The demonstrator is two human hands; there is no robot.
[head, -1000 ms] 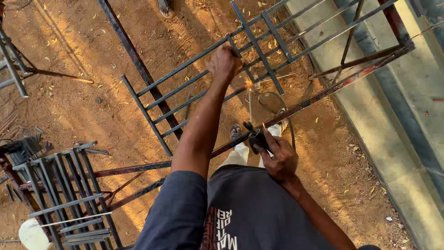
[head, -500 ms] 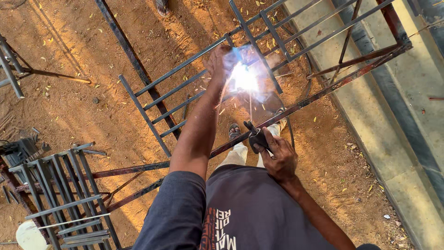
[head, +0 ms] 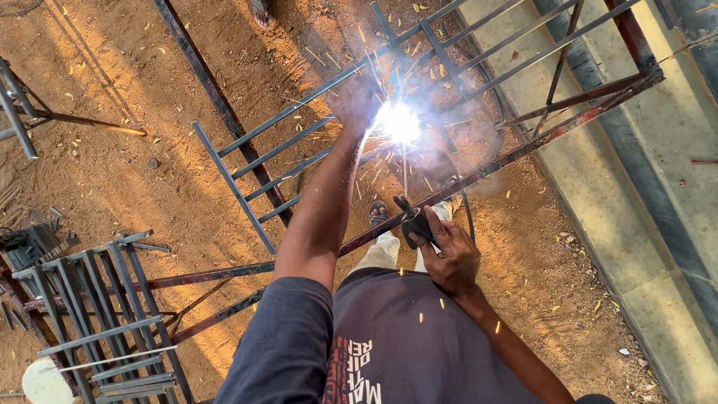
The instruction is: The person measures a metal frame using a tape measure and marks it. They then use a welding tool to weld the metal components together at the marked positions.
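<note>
My left hand [head: 355, 105] reaches forward and rests on the grey metal grille frame [head: 247, 168], right beside a bright white welding arc [head: 396, 123] that throws sparks and smoke. My right hand [head: 449, 258] is closed around a black electrode holder [head: 415, 224], whose thin rod [head: 404, 172] runs up into the arc. The grille lies across a rusty steel bar [head: 523, 150]. My feet in sandals [head: 378, 213] stand on the dirt below.
A stack of grey welded grilles [head: 97, 307] lies at lower left, with a white round object [head: 45, 381] beside it. A long dark steel bar [head: 217, 97] crosses the sandy ground. A concrete kerb [head: 621, 187] runs along the right. Another person's foot [head: 263, 11] shows at top.
The arc was dark a second ago, then lit, and it is now brighter with more sparks and smoke. Both hands have stayed in place.
</note>
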